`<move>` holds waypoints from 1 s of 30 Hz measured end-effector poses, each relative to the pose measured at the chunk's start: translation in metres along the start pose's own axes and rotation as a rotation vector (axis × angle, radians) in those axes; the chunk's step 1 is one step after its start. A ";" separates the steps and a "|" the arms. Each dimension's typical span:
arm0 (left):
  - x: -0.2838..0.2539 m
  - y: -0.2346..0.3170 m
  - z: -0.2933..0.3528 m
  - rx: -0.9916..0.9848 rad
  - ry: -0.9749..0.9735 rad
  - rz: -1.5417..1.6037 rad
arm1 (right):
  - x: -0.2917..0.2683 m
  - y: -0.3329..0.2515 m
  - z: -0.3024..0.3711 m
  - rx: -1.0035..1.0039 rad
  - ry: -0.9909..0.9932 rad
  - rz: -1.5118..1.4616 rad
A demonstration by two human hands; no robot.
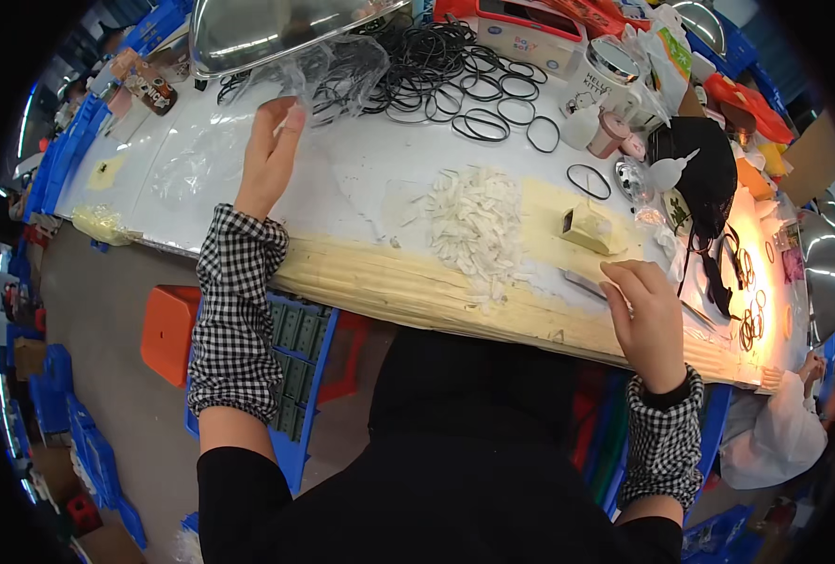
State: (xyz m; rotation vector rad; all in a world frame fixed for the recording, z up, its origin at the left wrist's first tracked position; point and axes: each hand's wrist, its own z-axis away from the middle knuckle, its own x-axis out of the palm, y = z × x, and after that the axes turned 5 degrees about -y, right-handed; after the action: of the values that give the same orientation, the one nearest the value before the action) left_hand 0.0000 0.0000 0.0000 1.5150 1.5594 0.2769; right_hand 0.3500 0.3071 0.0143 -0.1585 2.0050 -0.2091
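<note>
At the left-centre of the table my left hand (273, 155) is raised, its thumb and fingertips pinched at the edge of a crumpled clear plastic bag (347, 80). Black rubber bands (436, 61) lie heaped behind and beside this bag. My right hand (650, 320) is at the table's front edge, thumb and fingers curled around a slim metal tool (582, 284). Its exact kind cannot be told, because the hand covers part of it. Just beyond sits a yellowish block (591, 227) with a dark end. Between my hands is a pile of short white strips (476, 226).
A large shiny metal bowl-like piece (281, 33) stands at the back left. Boxes, jars and a black cap (704, 169) crowd the right. Yellow tape-like covering (389, 282) lines the front edge. An orange stool (168, 334) is below left; another person's sleeve (775, 432) is at right.
</note>
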 end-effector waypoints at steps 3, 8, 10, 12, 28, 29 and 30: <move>0.006 0.061 0.006 0.182 0.211 -0.183 | 0.017 0.006 -0.013 0.026 0.073 -0.008; 0.096 0.159 0.072 0.331 -0.291 -0.253 | 0.009 0.012 -0.004 0.055 -0.011 -0.093; 0.127 0.170 0.072 0.343 -0.415 -0.228 | 0.008 0.013 -0.006 0.070 -0.024 -0.146; 0.148 0.173 0.064 0.354 -0.477 -0.240 | 0.005 0.010 -0.006 0.134 0.004 -0.246; 0.167 0.177 0.045 0.180 -0.744 -0.198 | -0.014 0.011 0.004 0.294 0.120 -0.584; 0.164 0.178 0.046 0.192 -0.706 -0.183 | -0.015 0.011 0.002 0.297 0.066 -0.602; 0.164 0.180 0.045 0.209 -0.670 -0.158 | -0.015 0.013 -0.001 0.285 0.098 -0.566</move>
State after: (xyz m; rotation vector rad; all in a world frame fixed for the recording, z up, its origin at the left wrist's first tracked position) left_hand 0.1829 0.1650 0.0295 1.4250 1.1717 -0.4590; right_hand 0.3558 0.3227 0.0252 -0.5401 1.9602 -0.8707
